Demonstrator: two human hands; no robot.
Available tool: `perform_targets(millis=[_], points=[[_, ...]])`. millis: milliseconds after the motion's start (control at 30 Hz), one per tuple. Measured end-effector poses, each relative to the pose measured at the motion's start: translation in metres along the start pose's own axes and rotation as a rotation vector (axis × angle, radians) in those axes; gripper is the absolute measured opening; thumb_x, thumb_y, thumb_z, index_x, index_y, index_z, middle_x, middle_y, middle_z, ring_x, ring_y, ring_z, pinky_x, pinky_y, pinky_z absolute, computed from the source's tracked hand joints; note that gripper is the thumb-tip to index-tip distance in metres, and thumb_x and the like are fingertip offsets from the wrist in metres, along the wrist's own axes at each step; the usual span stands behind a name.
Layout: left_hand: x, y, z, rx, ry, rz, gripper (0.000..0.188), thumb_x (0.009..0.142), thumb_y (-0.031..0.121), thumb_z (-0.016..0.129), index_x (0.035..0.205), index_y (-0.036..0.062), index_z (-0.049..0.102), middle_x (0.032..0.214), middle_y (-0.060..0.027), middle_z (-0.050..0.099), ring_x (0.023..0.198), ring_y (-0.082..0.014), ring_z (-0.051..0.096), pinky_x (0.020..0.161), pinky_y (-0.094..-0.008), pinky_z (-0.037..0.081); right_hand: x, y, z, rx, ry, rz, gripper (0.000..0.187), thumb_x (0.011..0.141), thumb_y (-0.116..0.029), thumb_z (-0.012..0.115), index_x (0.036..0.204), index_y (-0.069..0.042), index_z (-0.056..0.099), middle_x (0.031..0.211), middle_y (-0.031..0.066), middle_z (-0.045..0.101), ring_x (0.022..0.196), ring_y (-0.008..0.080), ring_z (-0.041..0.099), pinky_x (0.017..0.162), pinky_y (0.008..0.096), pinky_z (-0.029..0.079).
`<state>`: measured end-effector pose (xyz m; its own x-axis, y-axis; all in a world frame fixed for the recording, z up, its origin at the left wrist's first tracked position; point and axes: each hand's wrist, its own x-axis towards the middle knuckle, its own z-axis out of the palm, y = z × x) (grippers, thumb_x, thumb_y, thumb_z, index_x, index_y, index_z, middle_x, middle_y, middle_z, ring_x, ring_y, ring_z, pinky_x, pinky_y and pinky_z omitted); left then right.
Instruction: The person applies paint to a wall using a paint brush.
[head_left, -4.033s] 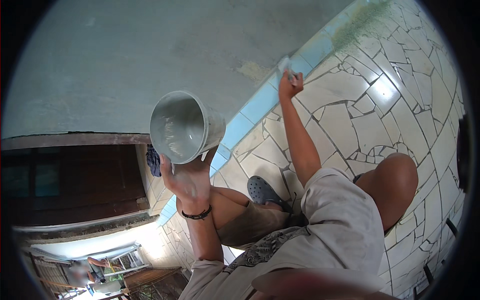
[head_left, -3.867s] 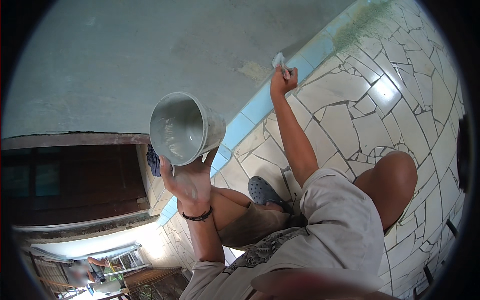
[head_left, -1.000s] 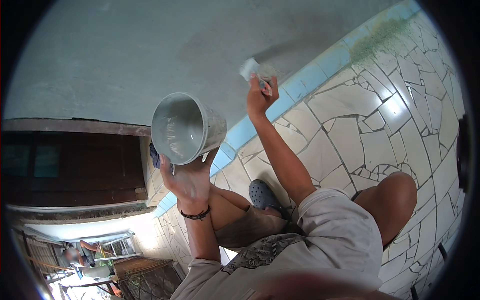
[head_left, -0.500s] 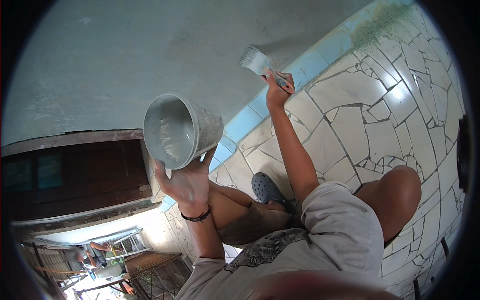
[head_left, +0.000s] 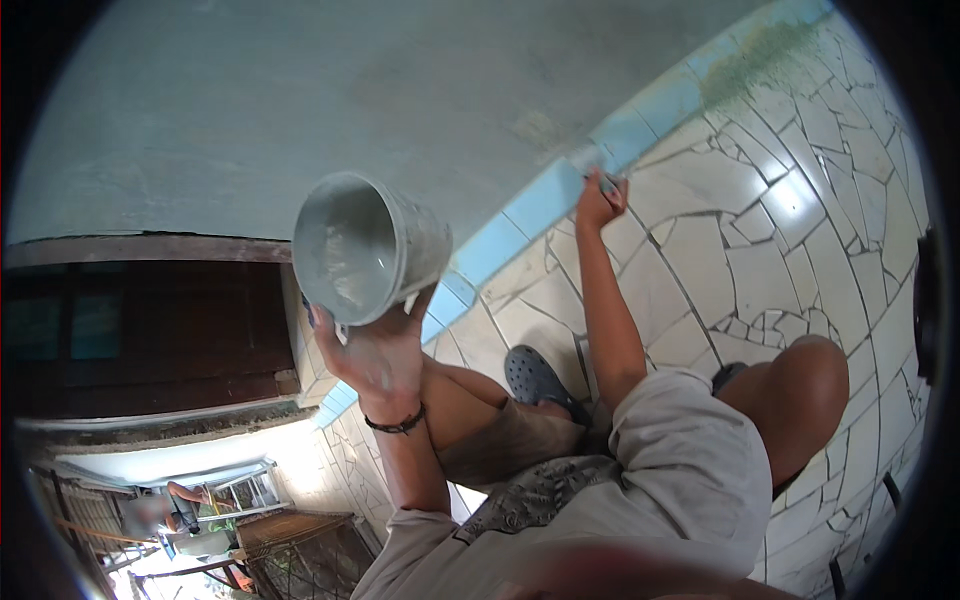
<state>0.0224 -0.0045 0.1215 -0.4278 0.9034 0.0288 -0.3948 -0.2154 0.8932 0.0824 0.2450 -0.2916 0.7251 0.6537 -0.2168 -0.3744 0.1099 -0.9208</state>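
Down at the blue skirting (head_left: 545,200), our right hand (head_left: 598,200) grips probably a brush; left hand (head_left: 375,350) grasps bucket (head_left: 365,245): keep strokes level.

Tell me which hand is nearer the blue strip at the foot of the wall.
Right. The right hand is at the blue strip; the left hand holds the bucket farther away.

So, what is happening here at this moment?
A person squats on a floor of broken tiles beside a painted wall. The left hand holds up a grey bucket, tilted. The right hand presses a brush against the light blue strip at the foot of the wall; the brush is mostly hidden.
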Motion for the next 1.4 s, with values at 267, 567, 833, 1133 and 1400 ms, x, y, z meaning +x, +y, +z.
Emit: perform_targets(millis=[267, 567, 833, 1133, 1400], points=[[-0.019, 0.017, -0.017, -0.064, 0.030, 0.018, 0.085, 0.092, 0.055, 0.059, 0.161, 0.0198, 0.025, 0.163, -0.0131, 0.027, 0.150, -0.0395, 0.028, 0.118, -0.0707, 0.026, -0.041, -0.062, 0.040, -0.152, -0.134, -0.299, 0.021, 0.080, -0.013, 0.079, 0.085, 0.000, 0.063, 0.070, 0.0147, 0.065, 0.063, 0.0317, 0.064, 0.063, 0.0379, 0.052], [-0.018, 0.016, -0.013, -0.039, 0.044, 0.026, 0.086, 0.091, 0.054, 0.060, 0.161, 0.0193, 0.025, 0.163, -0.0134, 0.027, 0.151, -0.0399, 0.027, 0.119, -0.0710, 0.026, -0.059, -0.107, 0.059, -0.140, -0.092, -0.225, 0.023, 0.076, -0.013, 0.082, 0.085, 0.000, 0.065, 0.070, 0.0146, 0.067, 0.064, 0.0313, 0.067, 0.063, 0.0395, 0.052], [-0.006, 0.004, 0.002, -0.036, 0.050, -0.013, 0.086, 0.091, 0.054, 0.060, 0.161, 0.0188, 0.024, 0.163, -0.0139, 0.027, 0.151, -0.0411, 0.026, 0.119, -0.0708, 0.026, -0.080, -0.170, 0.066, 0.112, -0.236, -0.095, 0.023, 0.080, -0.013, 0.082, 0.084, 0.001, 0.064, 0.065, 0.0061, 0.061, 0.062, 0.0138, 0.056, 0.059, 0.0289, 0.047], [0.002, -0.007, 0.014, 0.023, 0.029, -0.036, 0.087, 0.091, 0.057, 0.058, 0.162, 0.0198, 0.023, 0.165, -0.0143, 0.024, 0.152, -0.0414, 0.024, 0.119, -0.0715, 0.024, -0.031, -0.158, 0.052, 0.700, -0.291, 0.217, 0.025, 0.087, 0.006, 0.075, 0.086, 0.000, 0.050, 0.094, 0.0127, 0.064, 0.084, 0.0205, 0.069, 0.074, 0.0397, 0.068], [0.010, -0.009, -0.001, -0.044, 0.051, -0.053, 0.089, 0.091, 0.057, 0.059, 0.162, 0.0191, 0.020, 0.165, -0.0142, 0.021, 0.153, -0.0409, 0.021, 0.119, -0.0716, 0.022, -0.007, -0.054, 0.040, 0.325, -0.162, -0.093, 0.031, 0.081, -0.007, 0.084, 0.079, 0.002, 0.054, 0.080, 0.0094, 0.064, 0.072, 0.0142, 0.063, 0.063, 0.0303, 0.061]])
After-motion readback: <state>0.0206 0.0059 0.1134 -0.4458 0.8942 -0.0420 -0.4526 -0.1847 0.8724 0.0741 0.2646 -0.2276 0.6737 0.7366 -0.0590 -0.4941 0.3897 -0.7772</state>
